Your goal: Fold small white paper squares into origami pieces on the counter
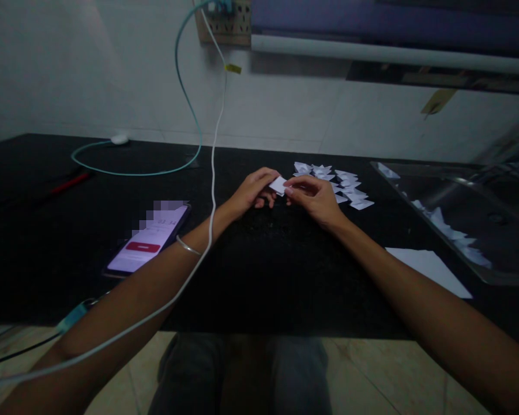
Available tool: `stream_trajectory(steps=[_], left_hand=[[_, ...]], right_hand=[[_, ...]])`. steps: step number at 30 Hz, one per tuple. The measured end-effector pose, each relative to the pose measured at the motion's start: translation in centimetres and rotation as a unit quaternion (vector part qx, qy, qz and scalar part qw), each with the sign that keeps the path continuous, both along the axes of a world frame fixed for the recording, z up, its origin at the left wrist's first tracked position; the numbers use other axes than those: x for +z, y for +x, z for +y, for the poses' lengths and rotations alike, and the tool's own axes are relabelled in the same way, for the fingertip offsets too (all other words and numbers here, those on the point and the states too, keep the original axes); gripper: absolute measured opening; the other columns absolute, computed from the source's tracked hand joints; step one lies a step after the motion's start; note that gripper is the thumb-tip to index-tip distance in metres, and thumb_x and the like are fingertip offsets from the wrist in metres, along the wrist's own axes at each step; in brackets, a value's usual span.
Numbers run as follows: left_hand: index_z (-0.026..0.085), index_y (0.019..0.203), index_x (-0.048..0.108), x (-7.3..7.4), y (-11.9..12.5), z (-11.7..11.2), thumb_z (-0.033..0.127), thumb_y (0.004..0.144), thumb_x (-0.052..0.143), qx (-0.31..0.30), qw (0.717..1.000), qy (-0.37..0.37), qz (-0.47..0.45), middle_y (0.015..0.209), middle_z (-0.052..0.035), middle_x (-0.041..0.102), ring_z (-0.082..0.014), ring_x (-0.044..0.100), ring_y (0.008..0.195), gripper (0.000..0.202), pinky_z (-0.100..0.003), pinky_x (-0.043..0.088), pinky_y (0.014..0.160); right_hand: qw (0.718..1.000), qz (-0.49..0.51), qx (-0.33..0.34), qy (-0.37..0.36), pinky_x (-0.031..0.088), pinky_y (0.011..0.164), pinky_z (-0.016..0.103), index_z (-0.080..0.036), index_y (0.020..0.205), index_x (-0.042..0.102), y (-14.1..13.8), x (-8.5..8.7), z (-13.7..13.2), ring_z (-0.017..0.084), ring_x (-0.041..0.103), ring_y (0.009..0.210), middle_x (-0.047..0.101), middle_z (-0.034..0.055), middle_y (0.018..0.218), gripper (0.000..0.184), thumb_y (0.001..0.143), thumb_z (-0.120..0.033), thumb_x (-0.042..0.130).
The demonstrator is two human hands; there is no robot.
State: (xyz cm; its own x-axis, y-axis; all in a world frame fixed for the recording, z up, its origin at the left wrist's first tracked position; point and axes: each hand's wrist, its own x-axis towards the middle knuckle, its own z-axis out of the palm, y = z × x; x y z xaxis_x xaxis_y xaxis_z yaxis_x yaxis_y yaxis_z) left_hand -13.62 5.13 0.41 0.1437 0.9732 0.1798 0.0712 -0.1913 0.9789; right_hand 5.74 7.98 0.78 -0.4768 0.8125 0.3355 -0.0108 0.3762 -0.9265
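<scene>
Because the paper (278,185) is small, the left grip (255,187) and right grip (315,197) are clamped on opposite sides over the table (263,276), presumably for steadiness; folded pieces (358,196) lie aside, likely for clearance.

No text is legible. Phone (149,236), lit screen: characters are too blurred to read; the mark on its red button (142,247) is too small.
</scene>
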Motion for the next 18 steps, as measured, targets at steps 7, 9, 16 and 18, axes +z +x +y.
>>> stream_trajectory(steps=[7, 9, 16, 18], left_hand=[[0.023, 0.111, 0.055, -0.31, -0.24, 0.12, 0.035, 0.084, 0.069, 0.012, 0.998, 0.061, -0.026, 0.087, -0.0017, 0.068, -0.0116, 0.068, 0.066, 0.032, -0.018, 0.035, 0.040], [0.021, 0.109, 0.057, -0.27, -0.24, 0.01, 0.035, 0.083, 0.071, 0.028, 0.997, 0.074, -0.022, 0.090, -0.0034, 0.069, -0.0126, 0.069, 0.070, 0.032, -0.018, 0.037, 0.041], [0.017, 0.102, 0.068, 0.31, 0.14, -0.50, 0.033, 0.081, 0.074, 0.071, 0.994, 0.078, 0.012, 0.088, -0.0077, 0.071, -0.0158, 0.069, 0.074, 0.027, -0.021, 0.038, 0.045], [0.017, 0.099, 0.069, 0.47, 0.29, -0.63, 0.035, 0.081, 0.075, 0.081, 0.993, 0.081, 0.015, 0.085, -0.0079, 0.071, -0.0161, 0.068, 0.074, 0.026, -0.022, 0.038, 0.045]], right_hand=[[0.998, 0.055, -0.020, -0.016, 0.060, 0.077, 0.042, -0.025, 0.097, 0.075, 0.22, -0.03, 0.34, 0.020, 0.067, 0.083, 0.072, 0.0037, 0.094, 0.034, 0.072, -0.046, 0.081], [0.998, 0.055, -0.032, -0.016, 0.060, 0.077, 0.041, -0.024, 0.097, 0.075, 0.19, -0.08, 0.34, 0.020, 0.067, 0.083, 0.072, 0.0039, 0.094, 0.035, 0.070, -0.047, 0.082], [0.997, 0.054, -0.046, -0.009, 0.059, 0.075, 0.041, -0.025, 0.092, 0.075, 0.18, -0.23, 0.59, 0.020, 0.067, 0.081, 0.072, 0.0040, 0.093, 0.028, 0.072, -0.044, 0.081], [0.998, 0.056, -0.040, -0.008, 0.059, 0.074, 0.040, -0.025, 0.090, 0.075, 0.21, -0.26, 0.70, 0.019, 0.066, 0.079, 0.072, 0.0036, 0.089, 0.027, 0.073, -0.046, 0.081]])
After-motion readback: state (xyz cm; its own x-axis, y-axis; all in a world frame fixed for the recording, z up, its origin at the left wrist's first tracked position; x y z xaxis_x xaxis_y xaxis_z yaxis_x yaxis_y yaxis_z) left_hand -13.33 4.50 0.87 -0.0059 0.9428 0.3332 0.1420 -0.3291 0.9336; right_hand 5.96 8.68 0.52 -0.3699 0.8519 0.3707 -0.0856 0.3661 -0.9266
